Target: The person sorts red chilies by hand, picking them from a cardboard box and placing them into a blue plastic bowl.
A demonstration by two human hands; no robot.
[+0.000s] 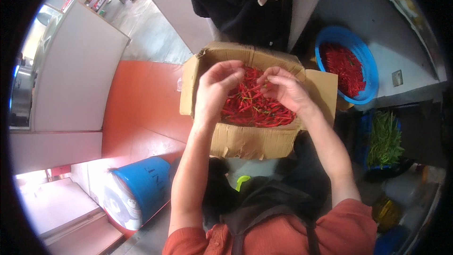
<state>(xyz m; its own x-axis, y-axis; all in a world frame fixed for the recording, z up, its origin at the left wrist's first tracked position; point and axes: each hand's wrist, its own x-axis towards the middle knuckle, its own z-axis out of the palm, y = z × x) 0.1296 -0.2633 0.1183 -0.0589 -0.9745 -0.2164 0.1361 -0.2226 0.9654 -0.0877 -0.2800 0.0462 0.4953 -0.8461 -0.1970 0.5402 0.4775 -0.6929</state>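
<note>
Red chilli peppers, some with green stems, fill the bottom of an open cardboard box in front of me. Above the left part of the heap is my left hand, its thumb and forefinger tips close together. My right hand hovers over the right part, fingers curled and partly blurred. Red pods and a green stem show right by its fingertips, but whether they are gripped or lie behind is unclear. A gap separates the two hands, with chillies visible between them.
A blue plastic basket of red chillies stands at the right. Below it, leafy greens sit in a blue container. A blue bucket is at lower left. Dark cloth hangs beyond the box, whose right flap sticks out.
</note>
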